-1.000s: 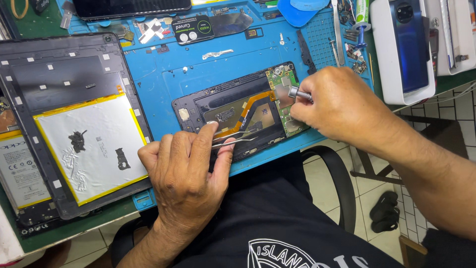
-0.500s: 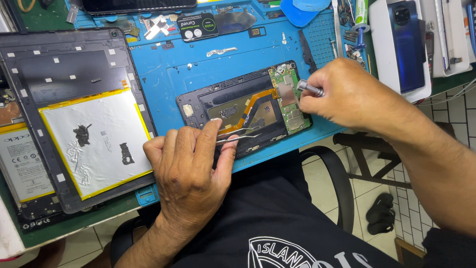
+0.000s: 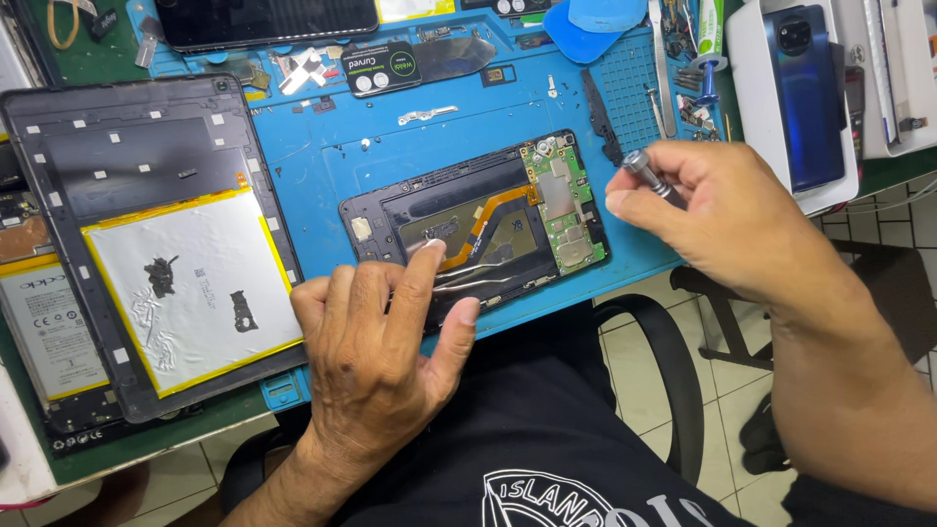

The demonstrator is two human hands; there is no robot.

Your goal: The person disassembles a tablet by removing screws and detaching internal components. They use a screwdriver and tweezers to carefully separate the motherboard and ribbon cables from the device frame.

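An opened phone (image 3: 478, 220) lies back-up on the blue work mat (image 3: 322, 166), showing a green circuit board at its right end and an orange flex cable across the middle. My left hand (image 3: 381, 351) rests on the phone's lower left edge, with its fingers spread over the frame. To the right of the phone, my right hand (image 3: 722, 215) is raised just off it and grips a small metal screwdriver (image 3: 646, 171) between thumb and fingers. The driver's tip is hidden.
An opened tablet (image 3: 146, 244) with a silver-and-yellow battery fills the left of the bench. A blue phone (image 3: 805, 93) sits in a white tray at the right. Small parts, screws and tools are scattered along the mat's far edge. A chair edge (image 3: 673, 371) lies below the bench.
My right hand has lifted the screwdriver off the circuit board and pulled it back to the right. My left hand stays on the phone's lower edge.
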